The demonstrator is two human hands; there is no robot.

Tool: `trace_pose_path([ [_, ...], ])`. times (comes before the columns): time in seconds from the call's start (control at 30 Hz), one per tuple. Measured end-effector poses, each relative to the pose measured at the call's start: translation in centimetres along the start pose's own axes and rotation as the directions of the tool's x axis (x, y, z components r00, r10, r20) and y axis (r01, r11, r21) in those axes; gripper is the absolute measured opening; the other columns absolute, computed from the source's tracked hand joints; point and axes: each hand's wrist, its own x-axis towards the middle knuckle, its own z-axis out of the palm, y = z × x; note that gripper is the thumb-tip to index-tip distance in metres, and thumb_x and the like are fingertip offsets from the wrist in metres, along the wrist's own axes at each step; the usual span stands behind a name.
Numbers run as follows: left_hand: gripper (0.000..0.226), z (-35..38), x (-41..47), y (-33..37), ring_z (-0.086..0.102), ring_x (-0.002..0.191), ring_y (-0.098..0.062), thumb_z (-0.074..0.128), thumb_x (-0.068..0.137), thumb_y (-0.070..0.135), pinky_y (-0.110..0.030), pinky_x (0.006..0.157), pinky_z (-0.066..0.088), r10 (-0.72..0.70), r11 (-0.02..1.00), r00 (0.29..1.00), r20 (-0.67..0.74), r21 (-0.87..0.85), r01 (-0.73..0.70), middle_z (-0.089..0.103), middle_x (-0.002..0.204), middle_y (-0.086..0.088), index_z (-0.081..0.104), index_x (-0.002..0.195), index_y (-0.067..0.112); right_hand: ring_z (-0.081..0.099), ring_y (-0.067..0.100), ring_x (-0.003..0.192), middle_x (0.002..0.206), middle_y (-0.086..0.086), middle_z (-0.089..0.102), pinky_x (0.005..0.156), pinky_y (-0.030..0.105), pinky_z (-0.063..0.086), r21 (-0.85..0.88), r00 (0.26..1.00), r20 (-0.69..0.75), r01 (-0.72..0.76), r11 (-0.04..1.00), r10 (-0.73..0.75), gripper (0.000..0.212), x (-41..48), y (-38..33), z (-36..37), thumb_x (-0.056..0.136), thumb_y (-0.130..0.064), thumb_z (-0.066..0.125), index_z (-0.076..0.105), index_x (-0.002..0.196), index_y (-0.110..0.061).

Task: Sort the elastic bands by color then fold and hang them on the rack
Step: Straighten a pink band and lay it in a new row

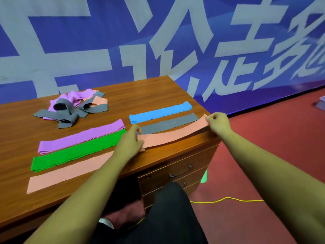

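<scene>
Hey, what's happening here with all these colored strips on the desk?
A person is sorting elastic bands on a desk. The left hand and right hand pinch the ends of a peach band, held stretched. Laid flat are a blue band, grey band, purple band, green band and second peach band. A tangled heap lies unsorted.

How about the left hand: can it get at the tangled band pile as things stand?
Likely yes, once it lets go: the left hand pinches one end of the peach band, the right hand the other. Only the flat purple band and bare desk lie between it and the tangled pile.
</scene>
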Motion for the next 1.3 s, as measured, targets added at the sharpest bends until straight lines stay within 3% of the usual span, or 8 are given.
trace_pose_path([
  [0.23,0.033,1.3,0.7,-0.7,0.056,0.081,-0.027,0.058,0.087,0.003,-0.033,0.066,0.040,0.137,0.958,0.988,-0.072,0.265,-0.113,0.054,0.087,-0.005,0.041,0.105,0.024,0.061,0.020,0.082,0.085,0.006,0.068,0.071,0.028,0.043,-0.077,0.999,0.018,0.033,0.996,-0.032,0.015,0.5,1.1,1.2,0.089,-0.022,0.070,0.069,0.083,-0.009],
  [0.37,0.034,2.1,0.4,-0.7,0.061,0.089,-0.028,0.055,0.089,0.003,-0.037,0.073,0.051,0.114,0.945,0.991,-0.074,0.316,-0.085,0.063,0.099,-0.009,0.043,0.116,0.021,0.062,0.021,0.085,0.087,0.005,0.070,0.077,0.035,0.051,-0.120,0.999,-0.016,0.042,0.992,-0.045,0.019,0.5,2.2,2.0,0.087,-0.027,0.072,0.069,0.082,-0.008],
  [0.6,0.041,3.1,0.1,-1.1,0.062,0.087,-0.030,0.055,0.090,0.007,-0.034,0.068,0.042,0.090,0.962,0.971,-0.224,0.270,-0.027,0.058,0.090,-0.008,0.039,0.128,0.011,0.061,0.024,0.086,0.083,0.002,0.066,0.075,0.035,0.048,-0.068,0.993,-0.116,0.025,0.997,-0.033,0.023,0.1,3.2,3.1,0.089,-0.033,0.068,0.064,0.079,-0.012],
  [0.73,0.038,3.3,0.2,-1.2,0.055,0.100,-0.029,0.058,0.088,0.013,-0.035,0.076,0.041,0.099,0.913,0.973,-0.207,0.407,-0.007,0.058,0.107,-0.013,0.044,0.123,0.016,0.060,0.028,0.094,0.088,0.004,0.067,0.083,0.042,0.051,-0.230,0.991,-0.112,0.050,0.972,-0.078,0.017,-0.1,3.2,3.6,0.088,-0.033,0.069,0.062,0.084,-0.018],
  [0.9,0.018,3.3,0.8,-2.1,0.046,0.108,-0.023,0.057,0.092,0.020,-0.036,0.086,0.039,0.325,0.779,0.929,-0.177,0.608,-0.156,0.051,0.115,-0.005,0.065,0.108,0.019,0.051,0.029,0.100,0.101,0.009,0.059,0.084,0.039,0.041,-0.508,0.935,-0.130,0.224,0.832,-0.331,0.013,-1.0,2.8,3.9,0.093,-0.020,0.060,0.069,0.100,-0.013],
  [1.07,0.024,2.6,0.8,-2.7,0.046,0.110,-0.018,0.048,0.096,0.028,-0.035,0.092,0.036,0.293,0.790,0.955,-0.053,0.576,-0.211,0.055,0.116,0.001,0.062,0.115,0.026,0.057,0.020,0.097,0.100,0.004,0.063,0.088,0.035,0.046,-0.437,0.818,0.216,0.569,0.697,-0.533,0.023,-3.5,-0.7,5.7,0.096,-0.024,0.051,0.068,0.105,-0.012],
  [1.17,0.023,0.9,1.0,-3.1,0.044,0.111,-0.019,0.052,0.094,0.030,-0.035,0.093,0.036,0.317,0.817,0.948,-0.021,0.514,-0.261,0.052,0.116,0.001,0.063,0.113,0.024,0.056,0.023,0.097,0.098,0.006,0.062,0.088,0.036,0.045,-0.462,0.784,0.320,0.620,0.635,-0.532,0.025,-4.6,-2.3,7.2,0.094,-0.024,0.050,0.069,0.104,-0.012],
  [1.3,0.021,-4.3,2.6,-5.3,0.046,0.107,-0.027,0.056,0.089,0.022,-0.040,0.090,0.037,0.232,0.862,0.962,-0.145,0.489,-0.134,0.056,0.108,-0.007,0.065,0.108,0.017,0.057,0.029,0.098,0.102,0.010,0.061,0.085,0.040,0.047,-0.392,0.793,0.342,0.608,0.691,-0.504,0.027,-4.3,-7.5,9.8,0.090,-0.024,0.052,0.068,0.106,-0.009],
])
